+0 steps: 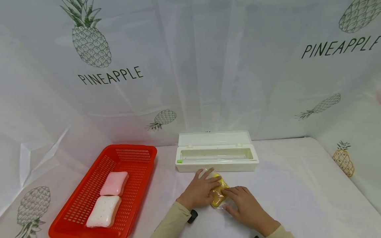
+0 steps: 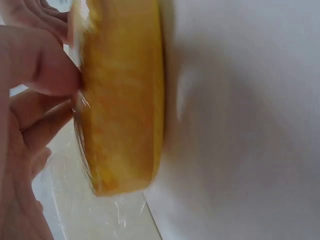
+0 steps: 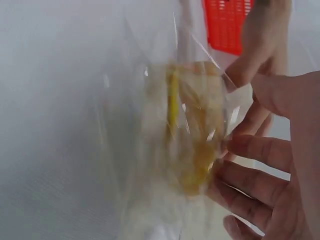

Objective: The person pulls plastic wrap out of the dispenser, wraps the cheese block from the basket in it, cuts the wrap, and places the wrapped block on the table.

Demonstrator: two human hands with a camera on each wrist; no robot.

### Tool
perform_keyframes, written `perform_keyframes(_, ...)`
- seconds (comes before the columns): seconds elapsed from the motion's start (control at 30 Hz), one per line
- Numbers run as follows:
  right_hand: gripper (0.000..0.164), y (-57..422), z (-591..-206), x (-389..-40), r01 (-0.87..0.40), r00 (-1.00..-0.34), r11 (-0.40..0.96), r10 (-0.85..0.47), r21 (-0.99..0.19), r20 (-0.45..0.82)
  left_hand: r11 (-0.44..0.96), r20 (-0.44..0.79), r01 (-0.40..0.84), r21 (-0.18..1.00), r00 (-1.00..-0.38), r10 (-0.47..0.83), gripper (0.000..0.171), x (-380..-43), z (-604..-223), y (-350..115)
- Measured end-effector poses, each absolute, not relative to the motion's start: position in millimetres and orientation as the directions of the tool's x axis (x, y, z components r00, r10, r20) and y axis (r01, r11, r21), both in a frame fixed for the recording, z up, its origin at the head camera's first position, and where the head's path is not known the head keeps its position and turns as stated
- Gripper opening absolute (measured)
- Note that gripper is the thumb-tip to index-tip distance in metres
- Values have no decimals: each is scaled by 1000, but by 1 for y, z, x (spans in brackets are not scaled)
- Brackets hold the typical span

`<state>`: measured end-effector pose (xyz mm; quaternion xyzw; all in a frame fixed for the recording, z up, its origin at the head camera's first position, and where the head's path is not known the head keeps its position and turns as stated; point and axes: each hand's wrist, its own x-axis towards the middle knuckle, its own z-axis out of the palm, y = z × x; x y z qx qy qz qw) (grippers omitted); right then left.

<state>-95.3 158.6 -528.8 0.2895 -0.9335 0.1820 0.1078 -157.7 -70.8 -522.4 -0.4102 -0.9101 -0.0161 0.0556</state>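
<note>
A yellow slab (image 1: 219, 191), shaped like a slice of bread, lies on the white tabletop under clear plastic film. My left hand (image 1: 200, 190) rests on its left part with the fingers spread. In the left wrist view the left thumb (image 2: 50, 67) touches the film over the yellow slab (image 2: 122, 100). My right hand (image 1: 245, 206) touches the slab's right side with nearly straight fingers. Loose film (image 3: 135, 150) stands out past the slab in the right wrist view, where the right fingertips (image 3: 220, 170) meet the wrapped face.
Just beyond the hands stands a white cling film box (image 1: 217, 166), its lid (image 1: 214, 138) raised. At left, a red basket (image 1: 140, 195) holds a pink slab (image 1: 114, 183) and a white slab (image 1: 103, 211). A pineapple-print sheet (image 1: 208, 82) hangs behind.
</note>
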Motion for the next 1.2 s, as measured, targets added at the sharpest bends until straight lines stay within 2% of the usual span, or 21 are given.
perform_keyframes(0.17,33,164,-529,-90,-573,-818,736,-491,-361,299,636,240,771,-32,-612,753,34,-148,-526,-72)
perform_keyframes(0.23,43,169,-531,-89,-596,-802,700,-503,-393,322,639,292,769,-12,-609,738,29,-143,-528,-75)
perform_keyframes(0.33,67,178,-539,-87,-686,-724,640,-559,-346,404,643,340,765,32,-614,713,28,-135,-530,-81)
perform_keyframes(0.4,78,183,-544,-85,-735,-669,623,-602,-267,437,644,333,762,71,-627,705,31,-130,-532,-86)
perform_keyframes(0.47,84,187,-549,-82,-754,-640,629,-637,-189,430,646,294,756,106,-645,706,39,-126,-533,-90)
perform_keyframes(0.6,94,189,-555,-79,-736,-655,664,-651,-130,383,657,181,737,160,-676,714,50,-119,-536,-94)
perform_keyframes(0.7,84,186,-558,-80,-730,-658,666,-628,-150,415,655,142,740,156,-673,726,57,-117,-538,-93)
perform_keyframes(0.8,63,180,-561,-83,-728,-661,650,-582,-217,474,645,142,752,135,-659,738,69,-114,-541,-90)
perform_keyframes(0.87,51,177,-562,-84,-721,-667,642,-544,-259,509,642,152,754,136,-656,739,69,-114,-543,-89)
perform_keyframes(0.97,38,172,-562,-84,-700,-687,638,-478,-321,547,637,200,755,157,-656,728,58,-113,-546,-89)
perform_keyframes(1.03,36,169,-560,-84,-693,-691,630,-443,-349,572,626,252,756,190,-654,713,47,-112,-548,-90)
perform_keyframes(1.1,35,166,-558,-83,-680,-705,619,-404,-393,582,615,302,753,233,-657,690,35,-111,-549,-90)
perform_keyframes(1.2,27,162,-554,-80,-633,-750,622,-344,-461,566,600,339,732,323,-681,649,26,-108,-548,-90)
